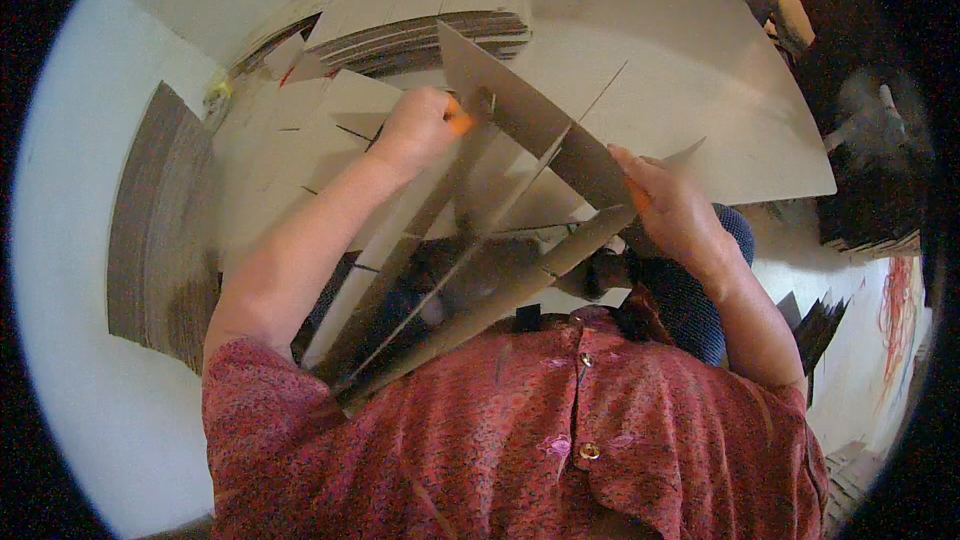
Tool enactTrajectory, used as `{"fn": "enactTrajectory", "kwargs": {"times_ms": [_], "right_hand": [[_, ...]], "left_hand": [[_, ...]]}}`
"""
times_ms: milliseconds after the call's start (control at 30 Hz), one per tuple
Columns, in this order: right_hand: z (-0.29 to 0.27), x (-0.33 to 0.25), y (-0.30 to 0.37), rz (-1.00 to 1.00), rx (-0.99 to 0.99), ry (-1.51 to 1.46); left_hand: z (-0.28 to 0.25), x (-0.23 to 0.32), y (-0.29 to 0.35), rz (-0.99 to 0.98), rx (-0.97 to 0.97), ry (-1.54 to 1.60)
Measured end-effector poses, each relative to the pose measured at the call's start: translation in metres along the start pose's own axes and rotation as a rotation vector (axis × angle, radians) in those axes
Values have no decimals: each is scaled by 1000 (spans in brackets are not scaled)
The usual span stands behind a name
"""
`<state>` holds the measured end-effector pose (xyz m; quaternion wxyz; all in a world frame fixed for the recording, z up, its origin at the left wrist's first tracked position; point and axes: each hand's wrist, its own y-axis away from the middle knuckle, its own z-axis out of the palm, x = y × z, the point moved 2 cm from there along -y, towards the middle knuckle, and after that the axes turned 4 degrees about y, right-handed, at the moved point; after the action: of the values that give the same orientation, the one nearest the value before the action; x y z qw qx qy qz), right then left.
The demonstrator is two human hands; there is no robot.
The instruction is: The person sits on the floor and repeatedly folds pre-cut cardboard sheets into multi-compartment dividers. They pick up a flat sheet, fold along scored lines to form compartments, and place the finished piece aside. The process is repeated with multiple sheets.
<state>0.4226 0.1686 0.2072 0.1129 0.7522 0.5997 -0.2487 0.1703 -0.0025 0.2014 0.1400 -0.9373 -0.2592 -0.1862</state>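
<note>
Between my hands is a partly joined grid of slotted cardboard strips. One cross strip [515,90] runs slanting from upper left to lower right, and several long strips [470,240] fan from it down toward my chest. My left hand [418,128] is closed at the upper left, pinching cardboard near where a long strip meets the cross strip. My right hand [672,202] grips the cross strip's lower right end, the thumb side showing. Orange covers show on fingers of both hands. The fingertips are partly hidden behind the cardboard.
Flat slotted cardboard sheets [345,105] lie on the table [720,70] beyond my left hand. A thick stack of cardboard [425,25] stands at the back. More cardboard leans against the left wall [165,240]. A blue textured stool or cushion [735,230] and red strings [897,325] are at the right.
</note>
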Motion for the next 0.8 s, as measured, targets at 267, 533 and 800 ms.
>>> {"fn": "enactTrajectory", "kwargs": {"times_ms": [267, 533, 800], "right_hand": [[-8, 21, -4, -35, 16, 62], [-43, 75, -33, 141, 177, 119], [-59, 137, -67, 138, 236, 298]], "left_hand": [[4, 24, -29, -86, -122, 298], [0, -37, -111, 106, 303, -250], [-12, -62, -175, -2, 156, -143]]}}
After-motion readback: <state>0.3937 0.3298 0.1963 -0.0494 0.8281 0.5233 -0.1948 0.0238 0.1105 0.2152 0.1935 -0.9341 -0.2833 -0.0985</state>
